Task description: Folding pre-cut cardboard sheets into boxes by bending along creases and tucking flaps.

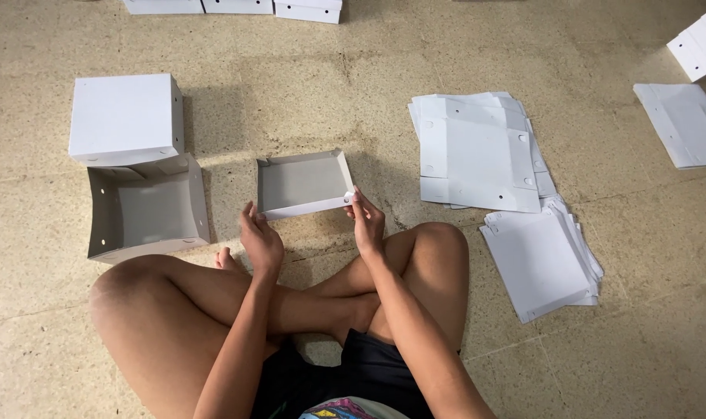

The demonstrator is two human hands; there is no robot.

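Both hands, left hand (261, 242) and right hand (367, 223), grip an empty folded cardboard tray (302, 184).

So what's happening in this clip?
A person sits cross-legged on the floor, holding a shallow cardboard tray by its near edge, left hand at one corner and right hand at the other. To their left lie an open box and a closed white box. Two piles of flat cardboard sheets lie to the right.
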